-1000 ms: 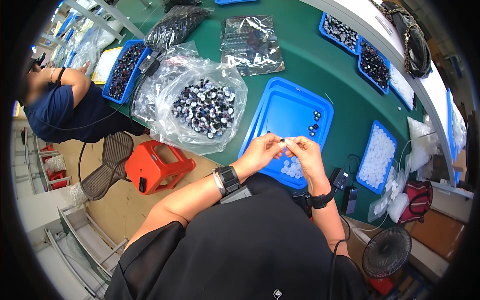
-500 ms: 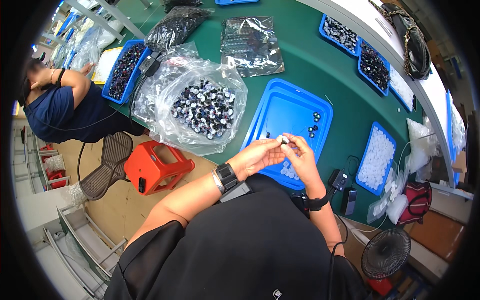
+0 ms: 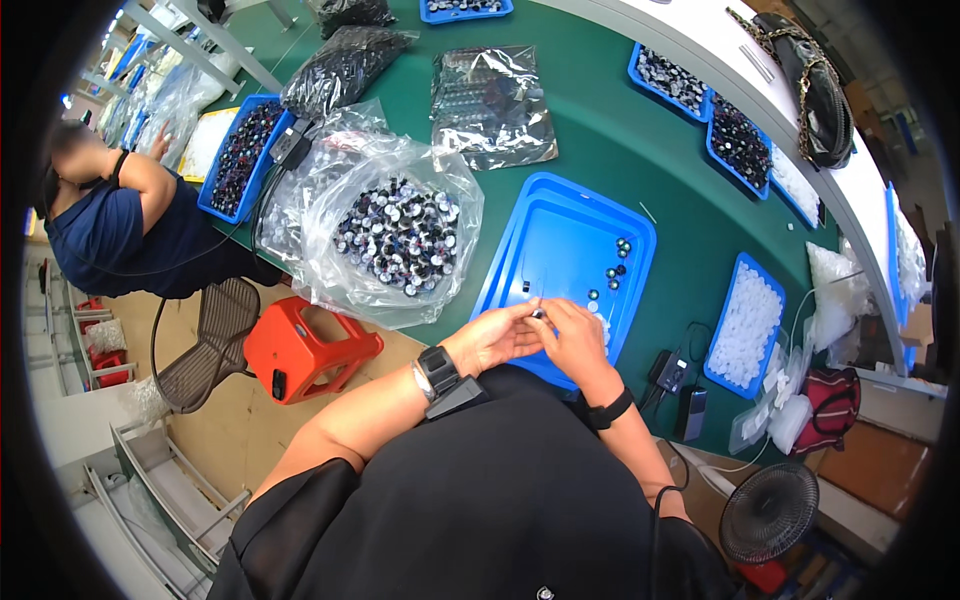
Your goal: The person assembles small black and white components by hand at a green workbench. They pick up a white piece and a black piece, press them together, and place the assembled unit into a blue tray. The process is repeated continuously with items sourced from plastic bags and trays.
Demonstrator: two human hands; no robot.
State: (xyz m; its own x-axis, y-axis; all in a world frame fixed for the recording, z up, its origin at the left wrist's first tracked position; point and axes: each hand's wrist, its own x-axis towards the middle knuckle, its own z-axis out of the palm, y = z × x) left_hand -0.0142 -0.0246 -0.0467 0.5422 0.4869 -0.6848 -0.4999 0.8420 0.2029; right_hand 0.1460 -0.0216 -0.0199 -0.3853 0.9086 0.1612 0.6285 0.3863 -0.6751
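My left hand [image 3: 497,339] and my right hand [image 3: 577,340] meet over the near end of a blue tray [image 3: 562,228]. Pinched between the fingertips of both is a small dark round part [image 3: 538,313], too small to identify. Several shiny dark round pieces [image 3: 617,268] lie along the tray's right side. A tiny black piece [image 3: 526,287] rests farther left in it. Pale discs [image 3: 601,318] at its near right are partly hidden by my right hand.
Left of the tray, an open clear bag [image 3: 398,235] holds many black-and-white round parts. A flat plastic packet [image 3: 492,105] lies beyond. On the right stands a blue tray of white pieces [image 3: 745,320]. A red stool [image 3: 310,350] and a seated person [image 3: 130,215] are at left.
Both hands have shifted slightly left and nearer to me, still together around the small part. The whole view has also shifted a little. The pieces in the tray lie as before.
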